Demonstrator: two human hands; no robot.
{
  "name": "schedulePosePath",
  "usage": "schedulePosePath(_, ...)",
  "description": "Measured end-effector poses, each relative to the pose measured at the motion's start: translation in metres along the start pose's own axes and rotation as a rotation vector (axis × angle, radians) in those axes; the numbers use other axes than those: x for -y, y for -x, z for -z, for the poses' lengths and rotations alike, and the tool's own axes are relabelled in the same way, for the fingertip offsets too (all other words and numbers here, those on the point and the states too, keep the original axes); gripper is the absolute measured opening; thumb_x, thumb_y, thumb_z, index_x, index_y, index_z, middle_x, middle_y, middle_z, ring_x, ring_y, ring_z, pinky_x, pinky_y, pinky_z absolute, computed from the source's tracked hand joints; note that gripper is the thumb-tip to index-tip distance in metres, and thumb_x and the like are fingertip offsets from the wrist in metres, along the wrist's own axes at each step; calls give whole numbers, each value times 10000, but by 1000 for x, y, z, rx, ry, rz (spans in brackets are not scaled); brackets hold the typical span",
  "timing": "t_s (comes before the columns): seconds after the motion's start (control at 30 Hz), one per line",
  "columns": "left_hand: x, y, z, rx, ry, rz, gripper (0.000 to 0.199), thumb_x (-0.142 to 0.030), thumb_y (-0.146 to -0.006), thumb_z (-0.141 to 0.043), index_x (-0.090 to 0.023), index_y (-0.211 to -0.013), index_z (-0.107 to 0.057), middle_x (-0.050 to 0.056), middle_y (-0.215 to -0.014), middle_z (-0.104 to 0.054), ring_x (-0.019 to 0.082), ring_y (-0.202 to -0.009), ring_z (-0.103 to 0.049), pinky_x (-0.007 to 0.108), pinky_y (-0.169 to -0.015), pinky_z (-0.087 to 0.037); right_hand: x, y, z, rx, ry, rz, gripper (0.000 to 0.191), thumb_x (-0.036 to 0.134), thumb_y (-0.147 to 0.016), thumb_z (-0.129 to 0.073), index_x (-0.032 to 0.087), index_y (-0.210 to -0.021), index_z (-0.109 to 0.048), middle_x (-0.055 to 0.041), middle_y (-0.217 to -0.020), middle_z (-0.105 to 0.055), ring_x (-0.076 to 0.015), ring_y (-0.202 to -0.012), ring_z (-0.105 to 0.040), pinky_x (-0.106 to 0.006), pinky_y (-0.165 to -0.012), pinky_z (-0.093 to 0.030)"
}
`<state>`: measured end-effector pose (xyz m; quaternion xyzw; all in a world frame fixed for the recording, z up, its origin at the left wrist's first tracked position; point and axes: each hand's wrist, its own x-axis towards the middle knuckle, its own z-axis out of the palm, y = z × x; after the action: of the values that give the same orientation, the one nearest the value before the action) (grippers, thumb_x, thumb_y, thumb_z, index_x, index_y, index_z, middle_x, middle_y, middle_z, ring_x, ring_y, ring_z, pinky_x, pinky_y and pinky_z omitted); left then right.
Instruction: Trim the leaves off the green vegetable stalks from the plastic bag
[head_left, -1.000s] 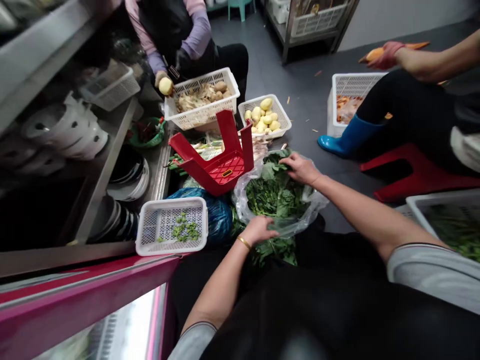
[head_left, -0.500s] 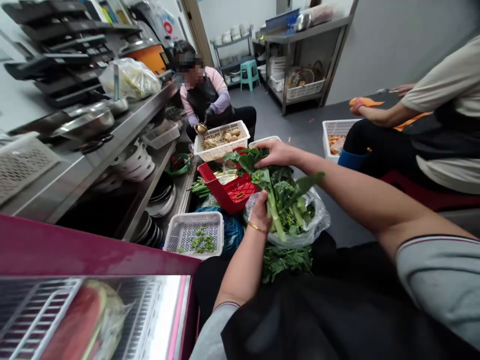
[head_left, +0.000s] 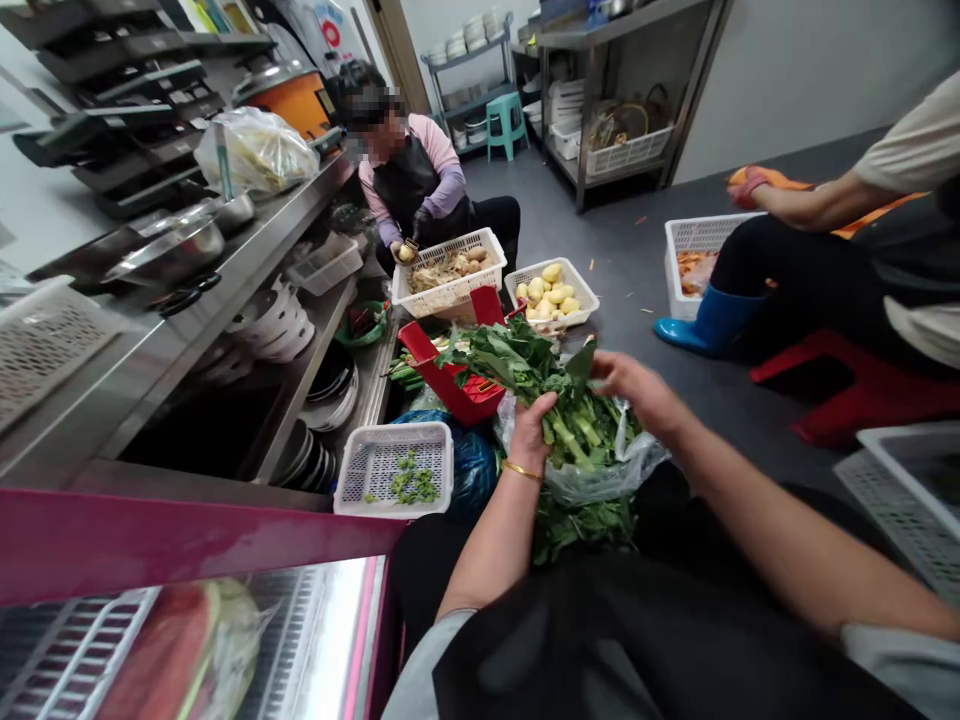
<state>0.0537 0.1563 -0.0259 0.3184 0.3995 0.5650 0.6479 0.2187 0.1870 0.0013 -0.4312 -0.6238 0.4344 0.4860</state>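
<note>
My left hand (head_left: pixel 531 438) is closed around the pale green stem of a leafy vegetable (head_left: pixel 536 362), its leaves fanning out to the upper left. Beside the leaves on the right is my right hand (head_left: pixel 630 390), its fingers loosely bent and apart at the edge of a leaf; I see nothing held in it. Just below, a clear plastic bag (head_left: pixel 600 485) stands open with more thick green stalks (head_left: pixel 581 432) in it. Loose leaves (head_left: pixel 577 527) lie in front of the bag, close to my lap.
A white basket (head_left: pixel 352 490) with a few green pieces and a red crate (head_left: pixel 469 400) stand left of the bag. Peeled potatoes fill a white basket (head_left: pixel 592 302) ahead. One co-worker (head_left: pixel 412 180) peels over another basket; a second sits right, wearing blue boots (head_left: pixel 705 320). A steel counter (head_left: pixel 255 240) runs along the left.
My right hand has moved from the top of the leaves down to their right side. My left hand keeps its grip on the stem. The view has shifted slightly, showing the potato basket.
</note>
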Motion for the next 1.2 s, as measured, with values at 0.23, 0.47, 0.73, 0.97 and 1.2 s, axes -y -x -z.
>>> schedulePosePath(0.23, 3, 14, -9, -11, -130, -93, 599, -491, -524, -733, -228, -1044, -593, 51, -1047, -697, 250, -1017, -646, 382, -857, -509, 3, 57, -33, -106, 173, 172, 215, 329, -797, -626, 224, -979, -667, -54, -971, -672, -233, -917, -629, -396, -852, -509)
schedulePosePath(0.47, -3, 41, 8, -37, -128, 72, 689, -712, -716, -344, -194, -1082, -614, 100, -1060, -696, 286, -1090, -611, 448, -848, -504, 13, 114, -42, -213, -42, 110, 227, 336, -801, -633, 257, -1014, -644, -25, -950, -700, -222, -886, -658, -376, -824, -533)
schedulePosePath(0.73, -3, 72, 12, -160, 195, 98, 373, -430, -779, -488, -180, -991, -668, 52, -975, -728, 238, -1088, -620, 373, -887, -510, 41, 112, -39, -116, -181, -205, 222, 380, -721, -637, 195, -841, -608, -25, -789, -666, -205, -745, -625, -339, -664, -527)
schedulePosePath(0.97, -4, 85, 31, -97, 328, 178, 148, -295, -623, -661, -182, -719, -669, 56, -763, -730, 274, -943, -679, 356, -792, -540, 22, 116, -68, -227, -549, -499, 346, 463, -649, -653, 211, -853, -533, -11, -731, -652, -184, -605, -601, -308, -518, -483)
schedulePosePath(1.2, 9, 89, 23, -105, 178, 52, 286, -136, -465, -768, -200, -724, -666, 7, -743, -724, 207, -777, -688, 287, -711, -517, 10, 110, -55, -177, 250, -184, 113, 332, -777, -483, 224, -779, -453, -30, -652, -550, -214, -637, -536, -345, -620, -420)
